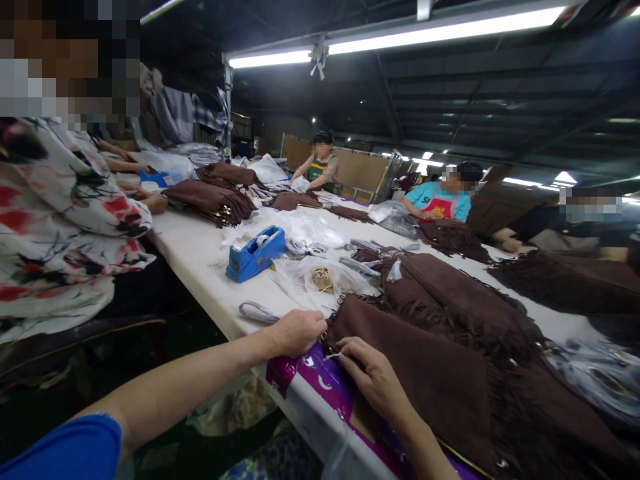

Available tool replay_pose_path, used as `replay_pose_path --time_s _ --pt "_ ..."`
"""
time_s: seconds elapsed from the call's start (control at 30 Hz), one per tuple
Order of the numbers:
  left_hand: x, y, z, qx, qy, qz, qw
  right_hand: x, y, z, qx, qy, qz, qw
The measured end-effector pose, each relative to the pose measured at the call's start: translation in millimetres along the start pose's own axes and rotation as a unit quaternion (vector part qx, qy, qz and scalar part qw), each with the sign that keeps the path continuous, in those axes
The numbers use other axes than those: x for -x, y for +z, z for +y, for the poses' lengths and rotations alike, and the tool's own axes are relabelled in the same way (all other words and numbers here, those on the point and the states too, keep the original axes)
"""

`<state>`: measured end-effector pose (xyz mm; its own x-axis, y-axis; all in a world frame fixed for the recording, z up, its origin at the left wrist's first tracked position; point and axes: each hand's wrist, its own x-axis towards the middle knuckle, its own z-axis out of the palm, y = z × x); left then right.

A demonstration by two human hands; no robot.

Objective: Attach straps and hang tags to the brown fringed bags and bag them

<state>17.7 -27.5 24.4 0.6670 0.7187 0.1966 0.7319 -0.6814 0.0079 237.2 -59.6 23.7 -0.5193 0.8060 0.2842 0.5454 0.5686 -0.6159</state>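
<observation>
A brown fringed suede bag (425, 363) lies in front of me on the long white table (200, 257). My left hand (296, 331) is closed in a pinch at the bag's near left corner, by a small metal fitting. Just right of it, my right hand (373, 375) rests on the bag's edge, its fingers pinched on a thin white strip. Both hands sit over a purple printed sheet (320, 380) at the table's front edge.
A blue tape dispenser (255, 253) and clear plastic bags (320, 277) lie beyond my hands. More brown fringed bags (210, 200) are piled along the table. A person in a floral top (65, 227) sits close at left; three other workers sit across.
</observation>
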Motion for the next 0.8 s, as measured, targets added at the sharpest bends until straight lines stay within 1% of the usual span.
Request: replay_pose_path --time_s 0.07,0.13,0.2,0.27,0.33,0.37,0.43,0.5,0.57,0.6,0.63,0.73,0.8 --pt "3 -2.4 -1 0.035 -0.006 0.001 0.999 -1 0 -1 -0.037 0.054 0.059 0.996" --pt "7 -6.2 -3 0.075 0.003 0.012 0.997 -3 1 -4 -0.059 0.092 0.095 0.989" --pt "10 -11.1 -4 0.119 0.020 0.038 0.992 -6 3 -6 -0.067 0.099 0.107 0.987" --pt "11 -16.8 -3 0.154 0.031 0.075 0.985 -9 5 -7 -0.062 0.091 0.120 0.987" --pt "8 -22.3 1 0.177 0.024 0.109 0.978 -12 6 -6 -0.053 0.081 0.130 0.987" --pt "5 -24.3 3 0.184 0.016 0.115 0.976 -13 6 -5 -0.051 0.076 0.132 0.987" --pt "-4 -25.7 7 0.189 -0.001 0.103 0.977 -16 6 -4 -0.046 0.067 0.134 0.988" --pt "-14 -23.0 9 0.194 -0.022 0.080 0.978 -18 5 -2 -0.037 0.057 0.138 0.988" --pt "-23 -16.8 9 0.242 -0.046 0.064 0.967 -18 4 -2 -0.027 0.050 0.144 0.988" --pt "-26 -13.2 8 0.287 -0.060 0.061 0.954 -19 4 -3 -0.026 0.051 0.144 0.988" --pt "-28 -9.7 7 0.343 -0.073 0.061 0.935 -19 4 -4 -0.032 0.053 0.142 0.988" --pt "-30 -2.6 3 0.501 -0.108 0.057 0.857 -20 3 -7 -0.084 0.078 0.132 0.985" --pt "-28 -1.6 1 0.558 -0.120 0.051 0.820 -22 2 -8 -0.103 0.091 0.126 0.982"
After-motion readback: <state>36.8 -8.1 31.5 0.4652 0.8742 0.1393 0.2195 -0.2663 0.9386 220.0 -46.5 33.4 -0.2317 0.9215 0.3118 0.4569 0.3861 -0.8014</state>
